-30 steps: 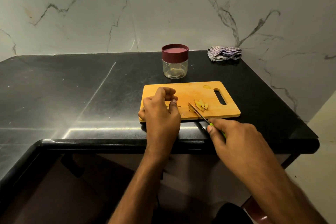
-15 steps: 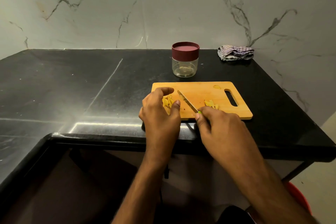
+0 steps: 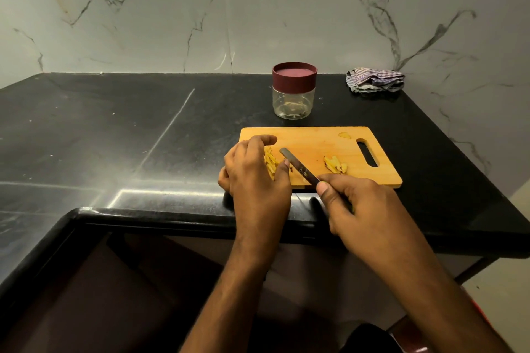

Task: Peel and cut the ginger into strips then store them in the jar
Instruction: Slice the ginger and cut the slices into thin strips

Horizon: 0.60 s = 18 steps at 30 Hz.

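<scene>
The knife (image 3: 299, 167), gripped in the right hand (image 3: 355, 203), has swung from the right-hand ginger pile (image 3: 335, 167) to the strips (image 3: 271, 162) under the left hand's (image 3: 255, 178) curled fingers at frame centre. More slicing looks likely; the jar (image 3: 294, 90) stays lidded above.

wooden board (image 3: 315, 137), glossy black counter (image 3: 114, 137)
</scene>
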Motion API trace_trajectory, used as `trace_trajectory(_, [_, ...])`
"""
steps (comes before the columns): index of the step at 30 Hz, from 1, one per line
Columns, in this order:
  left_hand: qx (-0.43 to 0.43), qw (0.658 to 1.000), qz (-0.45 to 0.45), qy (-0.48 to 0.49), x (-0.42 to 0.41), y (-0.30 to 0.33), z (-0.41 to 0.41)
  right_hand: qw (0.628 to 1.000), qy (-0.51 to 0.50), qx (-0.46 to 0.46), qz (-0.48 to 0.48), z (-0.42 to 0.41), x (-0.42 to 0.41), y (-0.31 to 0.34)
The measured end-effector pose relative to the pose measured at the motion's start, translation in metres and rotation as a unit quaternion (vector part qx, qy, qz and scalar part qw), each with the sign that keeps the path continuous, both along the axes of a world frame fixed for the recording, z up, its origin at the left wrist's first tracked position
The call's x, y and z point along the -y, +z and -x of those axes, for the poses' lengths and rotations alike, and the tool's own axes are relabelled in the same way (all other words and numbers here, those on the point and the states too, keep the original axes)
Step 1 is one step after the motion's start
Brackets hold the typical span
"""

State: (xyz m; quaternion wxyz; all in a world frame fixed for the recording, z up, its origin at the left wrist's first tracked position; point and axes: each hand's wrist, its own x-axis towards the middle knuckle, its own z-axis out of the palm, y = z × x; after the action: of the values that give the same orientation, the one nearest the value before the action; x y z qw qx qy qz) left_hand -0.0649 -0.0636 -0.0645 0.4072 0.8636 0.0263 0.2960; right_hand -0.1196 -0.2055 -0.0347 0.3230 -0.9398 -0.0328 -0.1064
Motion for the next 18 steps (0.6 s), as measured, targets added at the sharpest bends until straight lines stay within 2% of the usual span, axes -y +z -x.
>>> trace_trajectory(10, [0.004,1.0,-0.024,0.003,0.004,-0.001,0.001,1.0,-0.019,0.012,0.016,0.004,0.013,-0.003])
trace_trajectory(15, [0.018,0.995,-0.098,-0.017,0.01,-0.002,0.002,0.998,-0.051,0.02,0.026,0.003,0.025,-0.001])
trace_trajectory(18, [0.018,0.994,-0.11,-0.021,0.011,-0.002,0.003,0.998,-0.054,0.02,0.035,0.002,0.03,-0.003])
